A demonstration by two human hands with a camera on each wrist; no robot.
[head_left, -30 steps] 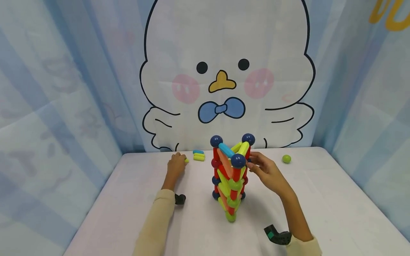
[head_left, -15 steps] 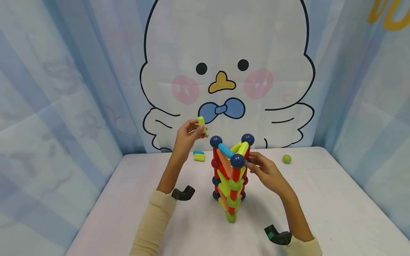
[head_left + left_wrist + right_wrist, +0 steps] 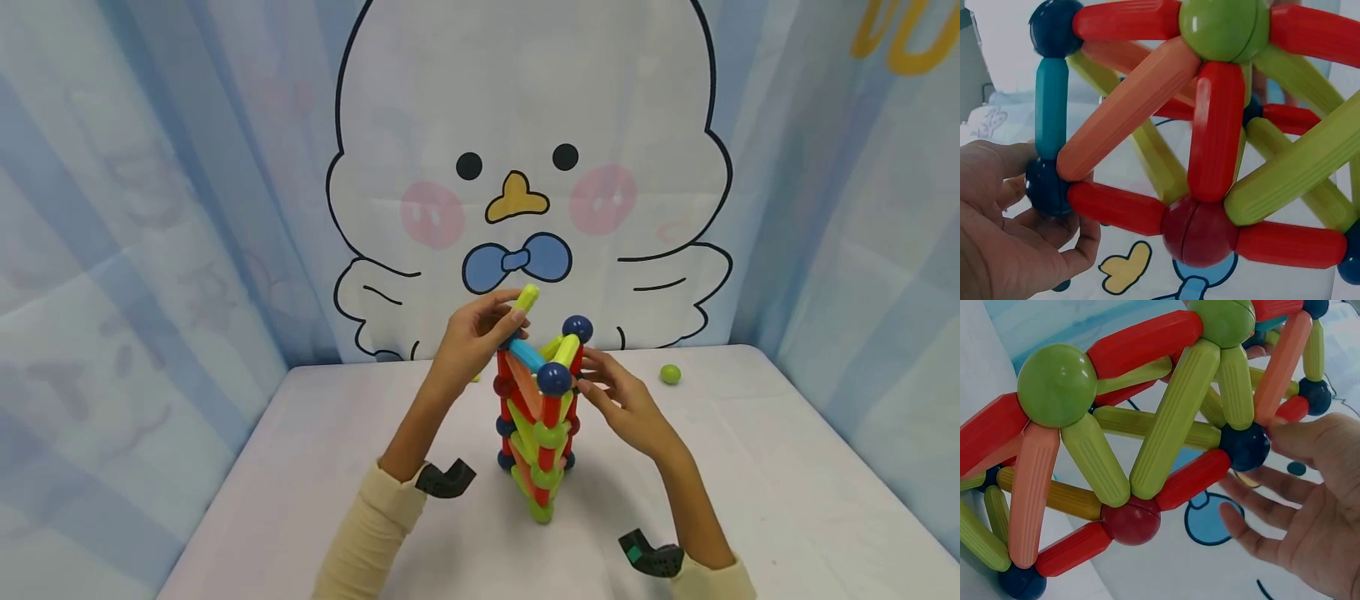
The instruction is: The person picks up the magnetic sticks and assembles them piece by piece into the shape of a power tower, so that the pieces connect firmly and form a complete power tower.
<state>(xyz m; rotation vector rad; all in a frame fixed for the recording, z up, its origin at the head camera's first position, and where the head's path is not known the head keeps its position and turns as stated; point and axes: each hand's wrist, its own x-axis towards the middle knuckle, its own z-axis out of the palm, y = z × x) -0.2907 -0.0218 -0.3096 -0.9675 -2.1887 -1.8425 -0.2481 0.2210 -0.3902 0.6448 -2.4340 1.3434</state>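
A tall tower (image 3: 551,435) of magnetic building sticks and balls stands upright on the table, with red, orange, yellow-green and blue sticks. My left hand (image 3: 476,333) pinches a yellow-green magnetic stick (image 3: 529,296) above the tower's top left corner, its fingers overlapping the dark blue ball there. That corner ball (image 3: 1047,186) shows beside the fingers in the left wrist view, where the held stick is hidden. My right hand (image 3: 630,410) holds the tower's right side, thumb and fingers around a dark blue ball (image 3: 1245,447) below the top level.
A loose green ball (image 3: 671,374) lies at the table's back right. Behind my left forearm, a bit of a yellow-green stick (image 3: 476,378) shows. A printed curtain (image 3: 517,108) hangs right behind the white table (image 3: 750,467).
My left hand has picked a yellow-green stick off the table's back left, raised it and carried it right to the tower top. My right hand has stayed at the tower.
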